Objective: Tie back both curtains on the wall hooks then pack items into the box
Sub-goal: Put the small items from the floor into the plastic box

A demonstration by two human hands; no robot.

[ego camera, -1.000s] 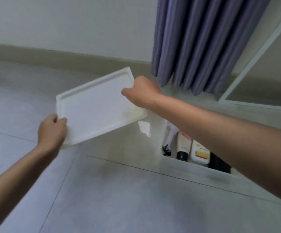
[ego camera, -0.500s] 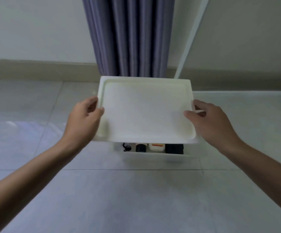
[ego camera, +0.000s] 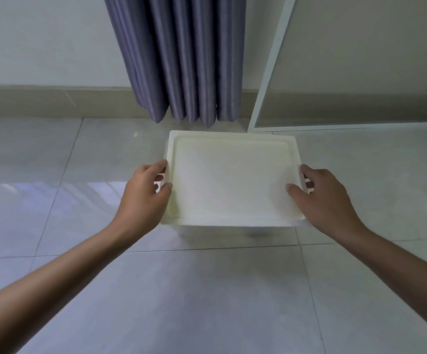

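A white rectangular lid (ego camera: pixel 233 177) lies flat over the white box (ego camera: pixel 233 229) on the tiled floor, covering its whole opening. Only a strip of the box's front wall shows below the lid, and the items inside are hidden. My left hand (ego camera: pixel 144 192) grips the lid's left edge, thumb on top and fingers curled round the side. My right hand (ego camera: pixel 322 195) grips the right edge the same way. A grey-purple curtain (ego camera: pixel 181 60) hangs in folds just behind the box, its hem a little above the floor.
A white window or door frame (ego camera: pixel 268 72) slants down to the floor right of the curtain. A beige skirting board (ego camera: pixel 54 100) runs along the wall. Glossy light floor tiles (ego camera: pixel 207 290) stretch in front of the box.
The lid came from the left, was turned level over the box, then lowered onto it. The packed items, visible under the lid half a second ago, are now covered.
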